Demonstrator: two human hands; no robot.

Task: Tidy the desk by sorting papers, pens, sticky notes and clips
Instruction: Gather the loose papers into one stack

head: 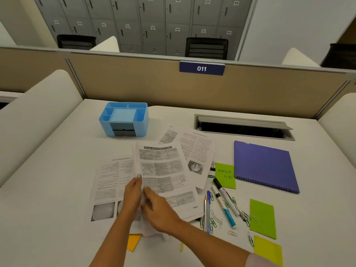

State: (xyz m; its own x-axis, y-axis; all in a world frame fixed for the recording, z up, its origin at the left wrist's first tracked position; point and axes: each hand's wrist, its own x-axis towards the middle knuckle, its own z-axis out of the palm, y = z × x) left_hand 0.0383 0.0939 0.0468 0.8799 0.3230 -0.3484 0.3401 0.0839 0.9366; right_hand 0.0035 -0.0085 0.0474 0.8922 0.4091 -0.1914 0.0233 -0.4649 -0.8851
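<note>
Papers (113, 180) lie overlapped and askew mid-worktop (57, 170), printed in black text with grey tables and photos. A purple folder (264, 166) lies flat at 3 o'clock of them, and a blue organizer (124, 118) stands at 11 o'clock. Green and yellow notes (263, 218) sit at 4 o'clock. Markers (227, 199) and pens (208, 209) crowd the pile's right edge, with clips (245, 215) strewn among them. On top, one tabled sheet (163, 166) is lifted at its left edge. The left hand (133, 193) grips that edge, thumb on top. The right hand (158, 211) pinches it beside the left with curled fingers.
</note>
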